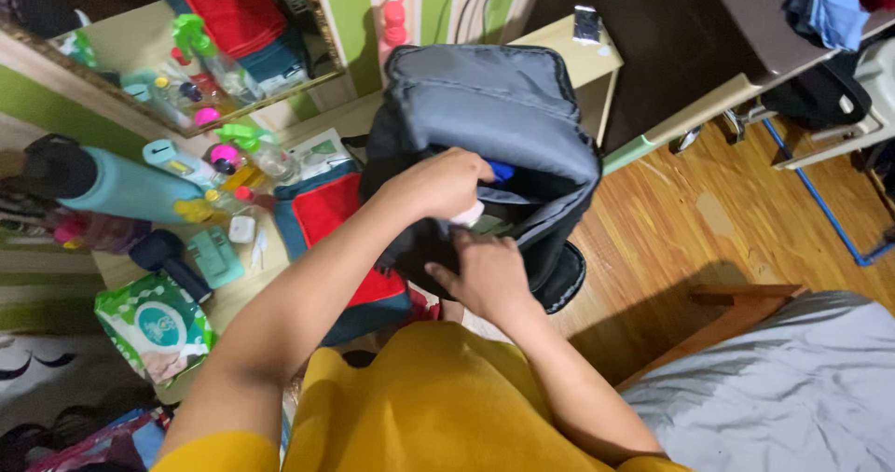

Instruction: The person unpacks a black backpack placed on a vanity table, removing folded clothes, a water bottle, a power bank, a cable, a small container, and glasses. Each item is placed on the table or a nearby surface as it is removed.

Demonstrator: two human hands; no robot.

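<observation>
Nearest, the right hand [487, 271] presses its spread fingers flat against the front of a dark grey backpack [494, 99], its grip wide and holding nothing. Just above, the left hand [438, 183] curls over the rim of the bag's open mouth, its grip narrow, closed on the fabric edge. Inside the opening a pale pink thing [469, 215] and a small blue thing [501, 170] show; what they are cannot be told. The backpack stands upright at the right edge of the table [242, 290], beside a red and teal pouch [340, 220]. Toward the near left corner lies a green and white pack of wipes [154, 327]. Farther left a teal bottle [107, 185] lies on its side among small bottles.
</observation>
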